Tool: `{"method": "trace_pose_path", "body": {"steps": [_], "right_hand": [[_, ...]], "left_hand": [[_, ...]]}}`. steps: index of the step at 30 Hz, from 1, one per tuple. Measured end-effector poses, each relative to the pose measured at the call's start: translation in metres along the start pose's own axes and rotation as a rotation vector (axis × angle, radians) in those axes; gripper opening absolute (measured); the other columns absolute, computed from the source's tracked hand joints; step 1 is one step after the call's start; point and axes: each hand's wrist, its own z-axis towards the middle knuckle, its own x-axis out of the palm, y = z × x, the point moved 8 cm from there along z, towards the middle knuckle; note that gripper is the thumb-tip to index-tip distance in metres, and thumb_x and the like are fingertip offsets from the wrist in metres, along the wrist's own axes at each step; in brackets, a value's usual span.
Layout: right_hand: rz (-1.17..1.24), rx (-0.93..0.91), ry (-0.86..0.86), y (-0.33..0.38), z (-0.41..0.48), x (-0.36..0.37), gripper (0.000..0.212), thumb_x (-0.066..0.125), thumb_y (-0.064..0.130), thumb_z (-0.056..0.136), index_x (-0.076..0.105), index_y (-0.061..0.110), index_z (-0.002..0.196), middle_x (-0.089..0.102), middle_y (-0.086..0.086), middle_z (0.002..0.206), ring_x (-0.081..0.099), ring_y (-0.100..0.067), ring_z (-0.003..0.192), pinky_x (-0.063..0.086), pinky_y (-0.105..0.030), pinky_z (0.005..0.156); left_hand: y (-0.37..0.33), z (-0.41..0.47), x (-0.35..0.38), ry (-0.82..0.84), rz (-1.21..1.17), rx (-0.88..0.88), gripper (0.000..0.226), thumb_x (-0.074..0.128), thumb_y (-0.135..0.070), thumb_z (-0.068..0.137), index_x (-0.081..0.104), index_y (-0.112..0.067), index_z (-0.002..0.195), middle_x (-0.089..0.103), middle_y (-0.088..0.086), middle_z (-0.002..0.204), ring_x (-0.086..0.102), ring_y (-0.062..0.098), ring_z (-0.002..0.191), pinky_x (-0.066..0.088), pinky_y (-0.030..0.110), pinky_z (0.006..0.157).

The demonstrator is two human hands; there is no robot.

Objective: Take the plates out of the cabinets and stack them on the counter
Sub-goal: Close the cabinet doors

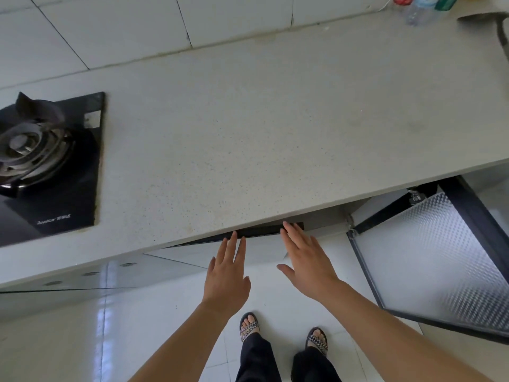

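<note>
No plate shows in this view. The speckled grey counter runs across the frame. Below its front edge my left hand and my right hand reach forward side by side, both flat with fingers spread and holding nothing. Their fingertips lie at the dark top rim of a lower cabinet door just under the counter's lip. To the right, a cabinet door with a dark frame and a patterned frosted panel stands swung wide open. The cabinet's inside is hidden under the counter.
A black glass gas hob with a burner is set into the counter at the left. Bottles and a dark pan edge sit at the far right corner. White tiled wall behind, glossy floor tiles and my sandalled feet below.
</note>
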Motion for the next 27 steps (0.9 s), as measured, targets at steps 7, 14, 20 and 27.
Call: {"method": "trace_pose_path", "body": {"steps": [7,14,20,27], "right_hand": [[0.199,0.153,-0.057,-0.022,-0.026,-0.037,0.063,0.043,0.039,0.096,0.018,0.016,0.148,0.016,0.001,0.157,0.021,-0.016,0.142,0.026,-0.027,0.111],[0.325,0.371,-0.261,-0.063,-0.090,-0.088,0.051,0.046,0.036,0.095,0.034,0.018,0.141,0.040,0.002,0.145,0.038,-0.015,0.133,0.033,-0.027,0.107],[0.370,0.573,-0.427,-0.120,-0.166,-0.133,0.048,0.050,0.037,0.093,0.041,0.019,0.137,0.052,0.002,0.134,0.047,-0.014,0.124,0.033,-0.021,0.100],[0.448,0.746,-0.591,-0.206,-0.263,-0.154,0.039,0.054,0.035,0.091,0.053,0.019,0.127,0.059,0.003,0.125,0.053,-0.013,0.116,0.038,-0.024,0.096]], "left_hand": [[-0.019,-0.006,-0.020,0.023,-0.059,0.120,0.072,0.042,-0.030,0.095,-0.005,-0.022,0.149,-0.005,-0.005,0.159,-0.005,0.016,0.146,0.014,0.034,0.119],[-0.085,0.004,-0.051,0.019,-0.071,0.302,0.067,0.044,-0.032,0.095,0.005,-0.023,0.149,0.011,-0.004,0.158,0.013,0.016,0.145,0.023,0.034,0.117],[-0.172,0.010,-0.069,0.044,-0.072,0.466,0.064,0.045,-0.030,0.094,0.012,-0.019,0.149,0.020,-0.001,0.156,0.022,0.017,0.142,0.028,0.034,0.114],[-0.285,-0.005,-0.071,0.005,-0.091,0.608,0.057,0.046,-0.032,0.094,0.024,-0.019,0.145,0.031,-0.002,0.151,0.031,0.016,0.138,0.030,0.031,0.110]]}}
